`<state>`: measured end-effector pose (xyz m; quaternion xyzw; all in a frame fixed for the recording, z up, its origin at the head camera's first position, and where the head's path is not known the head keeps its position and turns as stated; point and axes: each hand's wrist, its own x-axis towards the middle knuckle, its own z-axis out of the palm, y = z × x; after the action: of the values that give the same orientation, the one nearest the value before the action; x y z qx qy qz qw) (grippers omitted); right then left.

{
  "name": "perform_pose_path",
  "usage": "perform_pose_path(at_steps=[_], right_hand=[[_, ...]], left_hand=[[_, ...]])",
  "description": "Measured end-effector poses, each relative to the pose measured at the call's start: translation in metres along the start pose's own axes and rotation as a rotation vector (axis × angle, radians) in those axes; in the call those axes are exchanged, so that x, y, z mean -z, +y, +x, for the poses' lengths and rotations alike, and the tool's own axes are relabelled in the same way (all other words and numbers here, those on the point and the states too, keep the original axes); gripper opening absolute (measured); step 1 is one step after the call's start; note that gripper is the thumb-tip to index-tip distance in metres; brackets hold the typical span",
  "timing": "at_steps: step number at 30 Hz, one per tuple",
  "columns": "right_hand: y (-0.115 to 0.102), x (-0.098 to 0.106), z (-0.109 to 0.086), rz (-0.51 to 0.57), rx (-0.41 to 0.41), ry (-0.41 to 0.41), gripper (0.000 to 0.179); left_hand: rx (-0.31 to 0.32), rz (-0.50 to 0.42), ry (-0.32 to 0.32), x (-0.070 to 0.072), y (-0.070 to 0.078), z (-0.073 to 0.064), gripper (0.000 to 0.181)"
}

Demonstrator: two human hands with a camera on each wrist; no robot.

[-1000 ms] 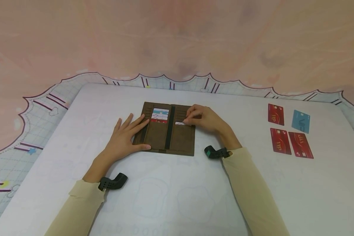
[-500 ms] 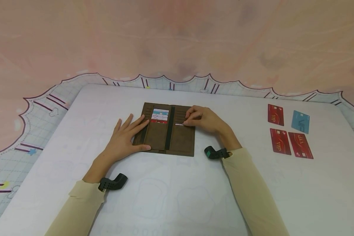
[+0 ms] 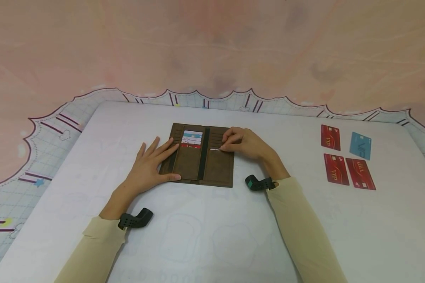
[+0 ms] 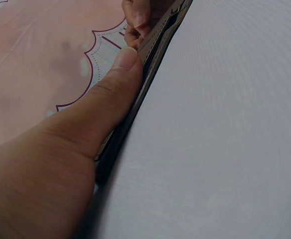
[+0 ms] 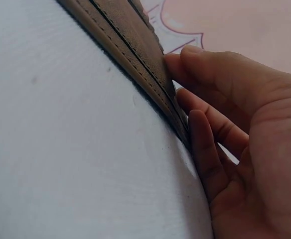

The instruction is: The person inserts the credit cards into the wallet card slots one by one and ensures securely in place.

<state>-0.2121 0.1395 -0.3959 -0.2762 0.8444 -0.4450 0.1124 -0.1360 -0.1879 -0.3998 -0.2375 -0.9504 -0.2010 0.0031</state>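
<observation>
A brown wallet (image 3: 219,169) lies unfolded on the white table, a dark band running down its middle. My left hand (image 3: 146,167), fingers spread, rests on its left edge; in the left wrist view the thumb (image 4: 100,99) lies along that edge. Several cards (image 3: 192,139), with blue, white and red tops, are tucked in the wallet's left panel. At a slot in the right panel, my right hand (image 3: 246,143) pinches a card (image 3: 214,149) by its upper edge; only a thin pale strip shows. In the right wrist view the fingers (image 5: 220,74) bend over the wallet's side, hiding the card.
To the right lie a blue card (image 3: 361,146) and three red VIP cards: an upper red card (image 3: 331,137), a lower left red card (image 3: 336,169) and a lower right red card (image 3: 361,174). A scalloped patterned cloth (image 3: 230,100) borders the white tabletop (image 3: 216,243).
The card under my right fingers has slid further down into its slot, leaving a thinner strip in sight. My left hand stays put on the wallet.
</observation>
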Motion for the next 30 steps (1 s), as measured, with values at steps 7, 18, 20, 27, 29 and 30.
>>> perform_pose_path(at_steps=[7, 18, 20, 27, 29, 30], right_hand=[[-0.003, 0.001, 0.001, -0.023, 0.01, 0.006, 0.013], [-0.012, 0.004, -0.003, -0.034, -0.042, 0.137, 0.018], [-0.015, 0.011, -0.008, -0.019, -0.054, 0.162, 0.019], [-0.01, 0.049, -0.041, -0.069, -0.08, 0.259, 0.021], [-0.002, 0.061, -0.053, -0.079, -0.1, 0.294, 0.024], [0.002, 0.067, -0.06, -0.089, -0.124, 0.316, 0.025]], left_hand=[[-0.003, -0.004, 0.003, 0.002, 0.0, 0.001, 0.092], [-0.009, -0.011, 0.004, -0.001, -0.002, -0.001, 0.092], [-0.012, -0.012, 0.005, -0.002, -0.002, -0.001, 0.093], [-0.015, -0.008, 0.018, -0.003, -0.003, 0.0, 0.093], [-0.012, -0.01, 0.014, -0.004, -0.003, 0.0, 0.093], [-0.011, -0.012, 0.01, -0.004, -0.004, -0.001, 0.093]])
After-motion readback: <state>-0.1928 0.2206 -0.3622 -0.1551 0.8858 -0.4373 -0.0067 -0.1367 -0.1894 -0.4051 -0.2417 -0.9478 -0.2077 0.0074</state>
